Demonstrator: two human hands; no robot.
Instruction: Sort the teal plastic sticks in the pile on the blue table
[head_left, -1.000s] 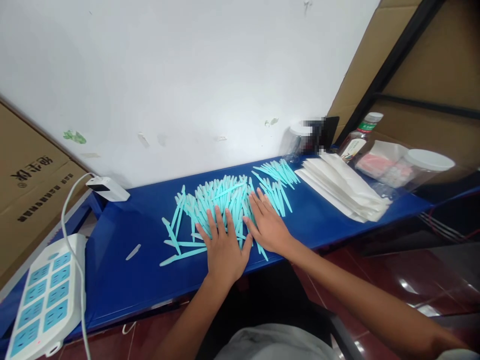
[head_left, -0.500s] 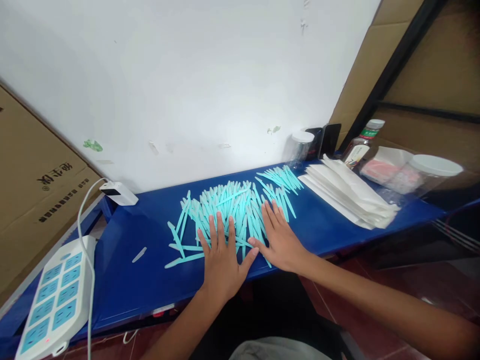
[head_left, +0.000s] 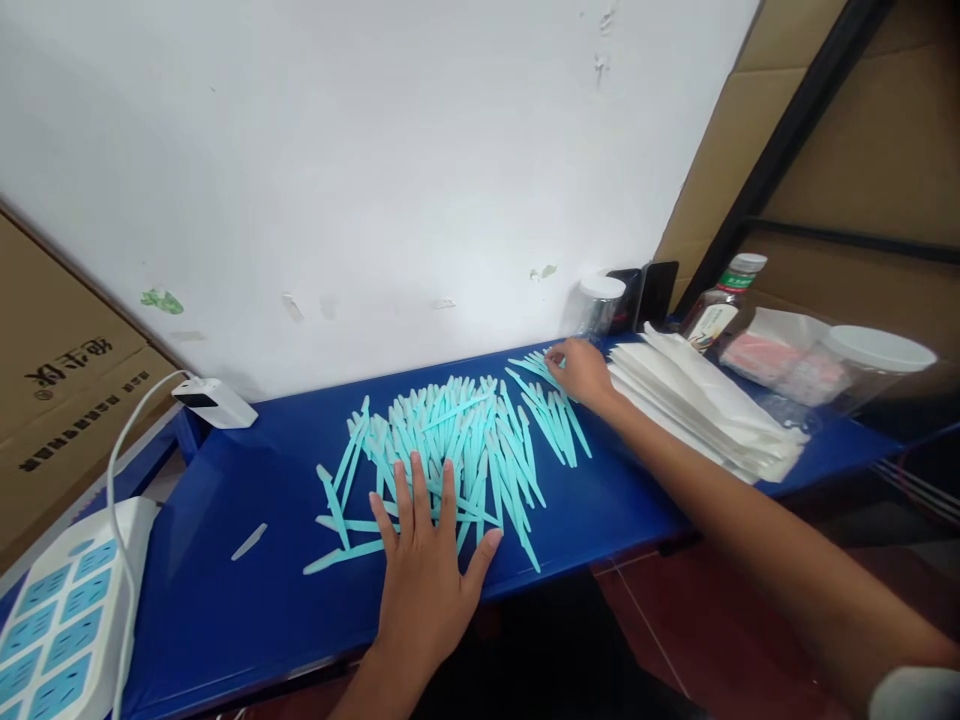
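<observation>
A wide spread of thin turquoise plastic sticks (head_left: 450,430) lies on a blue table (head_left: 247,600). My left hand (head_left: 427,560) rests flat on the near edge of the spread, fingers stretched out. My right hand (head_left: 581,372) has reached to the far right group of sticks (head_left: 551,395), beside a stack of white paper sleeves (head_left: 697,395). Its fingers curl down onto the sticks; whether they hold one I cannot make out.
A white power strip (head_left: 64,620) with a cable lies at the left, near a white adapter (head_left: 214,402). One pale stick (head_left: 247,541) lies apart. Clear jars (head_left: 600,305), a bottle (head_left: 724,290) and a plastic tub (head_left: 847,365) stand at the back right. Cardboard boxes (head_left: 52,400) flank the table.
My right hand left the middle of the pile and reached up to the far right group of sticks. My left hand slid slightly toward me.
</observation>
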